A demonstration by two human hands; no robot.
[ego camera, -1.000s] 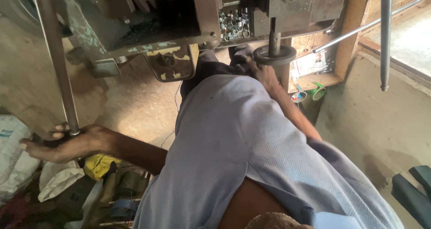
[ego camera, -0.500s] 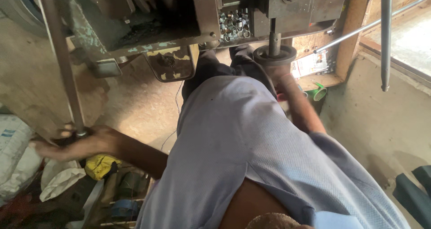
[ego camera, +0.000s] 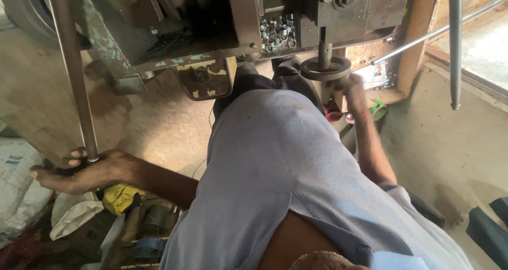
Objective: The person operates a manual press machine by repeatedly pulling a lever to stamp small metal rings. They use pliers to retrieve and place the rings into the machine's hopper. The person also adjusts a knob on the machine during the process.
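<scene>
My left hand point(ego camera: 79, 172) is closed around the lower end of a long metal lever rod point(ego camera: 71, 74) at the left, which runs up to a heavy, worn press machine point(ego camera: 211, 26). My right hand point(ego camera: 352, 90) is blurred and sits just right of a round dark metal disc point(ego camera: 325, 68) under the machine's vertical shaft; I cannot tell whether it holds anything. A heap of small shiny metal rings point(ego camera: 278, 33) lies on the machine bed behind the disc. My light blue shirt fills the middle of the view.
White sacks point(ego camera: 18, 188) and a yellow cloth point(ego camera: 120, 197) lie at the lower left. A thin steel rod point(ego camera: 455, 42) hangs at the right near a wooden post point(ego camera: 415, 37). A green cup point(ego camera: 378, 110) and red object sit low beside the post. Concrete floor spreads right.
My right hand has shifted from under the disc out to its right side. My left hand stays on the lever rod, slightly lower. The view has tilted a little.
</scene>
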